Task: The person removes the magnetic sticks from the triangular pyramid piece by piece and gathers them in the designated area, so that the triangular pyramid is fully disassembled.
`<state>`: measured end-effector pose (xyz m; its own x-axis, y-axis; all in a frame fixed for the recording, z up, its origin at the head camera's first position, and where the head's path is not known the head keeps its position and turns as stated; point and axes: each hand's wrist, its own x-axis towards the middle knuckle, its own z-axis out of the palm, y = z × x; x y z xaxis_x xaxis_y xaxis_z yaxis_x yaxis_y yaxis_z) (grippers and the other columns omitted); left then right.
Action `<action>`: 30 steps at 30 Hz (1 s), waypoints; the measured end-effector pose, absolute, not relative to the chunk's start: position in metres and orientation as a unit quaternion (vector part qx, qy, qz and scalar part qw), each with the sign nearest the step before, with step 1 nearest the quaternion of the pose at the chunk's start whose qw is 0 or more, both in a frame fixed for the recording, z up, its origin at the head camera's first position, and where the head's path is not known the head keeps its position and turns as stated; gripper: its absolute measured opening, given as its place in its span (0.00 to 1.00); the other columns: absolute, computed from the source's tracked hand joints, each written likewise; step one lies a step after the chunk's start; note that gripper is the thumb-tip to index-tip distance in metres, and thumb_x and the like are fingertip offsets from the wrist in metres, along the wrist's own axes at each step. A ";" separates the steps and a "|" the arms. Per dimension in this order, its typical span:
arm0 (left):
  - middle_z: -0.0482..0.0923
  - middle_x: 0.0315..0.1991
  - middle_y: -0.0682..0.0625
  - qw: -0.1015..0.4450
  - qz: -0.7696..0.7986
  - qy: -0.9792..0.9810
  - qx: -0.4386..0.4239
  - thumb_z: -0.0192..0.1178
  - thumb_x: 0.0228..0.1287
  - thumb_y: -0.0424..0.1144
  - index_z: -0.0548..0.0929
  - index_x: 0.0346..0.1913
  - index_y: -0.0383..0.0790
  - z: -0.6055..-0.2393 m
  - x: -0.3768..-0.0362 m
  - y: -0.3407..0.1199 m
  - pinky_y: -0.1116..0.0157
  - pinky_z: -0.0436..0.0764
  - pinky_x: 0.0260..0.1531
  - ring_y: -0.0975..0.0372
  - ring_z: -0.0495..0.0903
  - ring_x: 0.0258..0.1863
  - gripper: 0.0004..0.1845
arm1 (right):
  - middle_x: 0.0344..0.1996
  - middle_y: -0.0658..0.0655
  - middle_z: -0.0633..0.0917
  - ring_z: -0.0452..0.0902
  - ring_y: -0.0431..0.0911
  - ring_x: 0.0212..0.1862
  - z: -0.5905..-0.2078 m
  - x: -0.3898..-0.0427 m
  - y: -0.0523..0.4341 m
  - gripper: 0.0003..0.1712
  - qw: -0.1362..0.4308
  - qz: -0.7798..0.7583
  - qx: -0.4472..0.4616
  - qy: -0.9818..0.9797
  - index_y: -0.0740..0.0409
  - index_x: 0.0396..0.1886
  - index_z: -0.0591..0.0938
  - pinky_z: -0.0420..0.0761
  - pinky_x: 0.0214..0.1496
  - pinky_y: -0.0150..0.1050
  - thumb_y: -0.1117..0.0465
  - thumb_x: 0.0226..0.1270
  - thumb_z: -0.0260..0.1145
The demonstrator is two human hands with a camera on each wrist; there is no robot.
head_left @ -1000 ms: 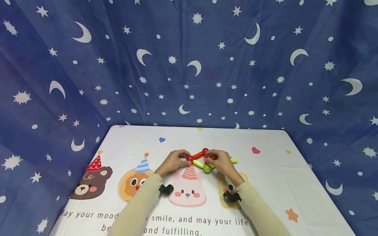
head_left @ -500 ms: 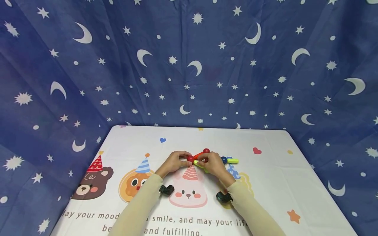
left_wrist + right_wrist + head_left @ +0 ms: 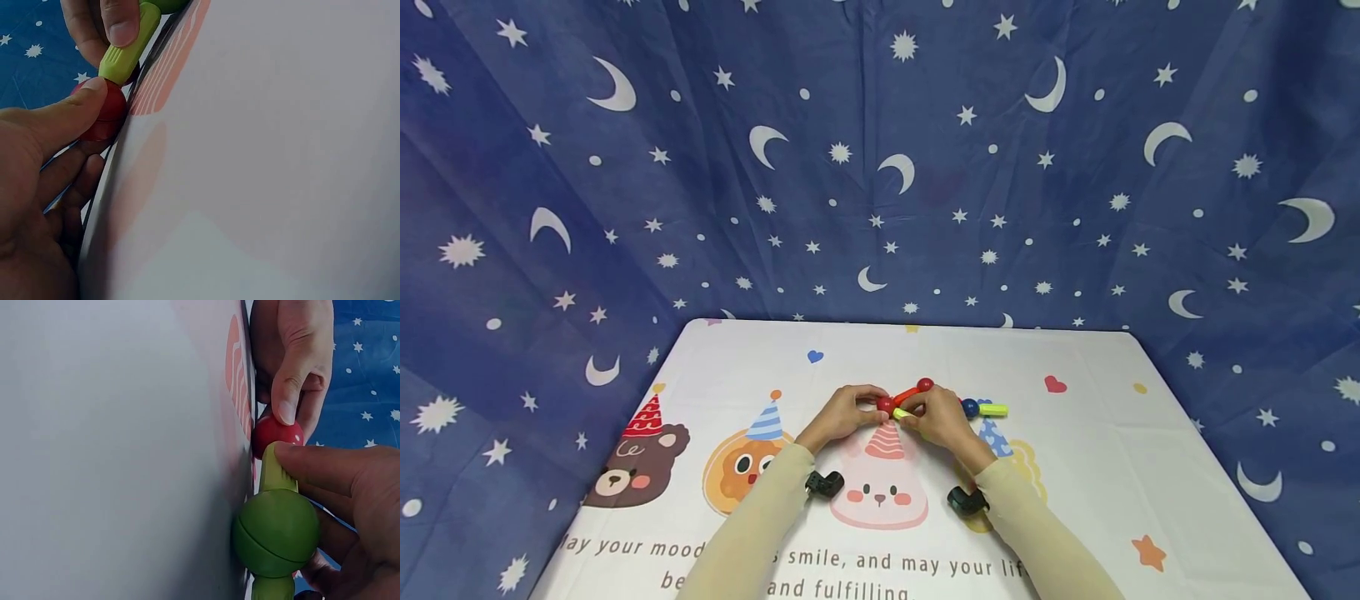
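Head view: the left hand (image 3: 842,414) pinches a glossy red ball (image 3: 884,405) on the smooth printed tablecloth (image 3: 1090,467). At its 3 o'clock, the right hand (image 3: 942,421) grips a matte lime-green rod (image 3: 901,414) whose end touches that ball; a green ball (image 3: 276,532) sits on the rod's other end. One second ago the right hand sat further right, on the red-green triangle.

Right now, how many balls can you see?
4: a red ball pinched by the left hand, another red behind, blue rightward, green under the right hand. Others may be hidden.
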<state>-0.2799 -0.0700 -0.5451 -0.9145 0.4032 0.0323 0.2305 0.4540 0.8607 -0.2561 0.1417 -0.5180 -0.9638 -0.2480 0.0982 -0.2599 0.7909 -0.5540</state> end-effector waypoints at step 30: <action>0.85 0.51 0.50 0.096 0.476 0.856 0.178 0.69 0.60 0.43 0.83 0.56 0.49 -0.546 -0.279 -0.071 0.50 0.69 0.66 0.55 0.78 0.59 0.20 | 0.50 0.49 0.87 0.75 0.51 0.59 -0.511 -0.291 0.158 0.14 -0.006 0.280 0.203 -0.938 0.45 0.45 0.88 0.65 0.64 0.59 0.56 0.58 0.75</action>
<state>-0.2789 -0.0711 -0.5457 -0.9184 0.3957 0.0053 0.2133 0.4838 0.8488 -0.2909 0.1581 -0.5111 -0.9176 -0.3842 0.1016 -0.3770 0.7608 -0.5282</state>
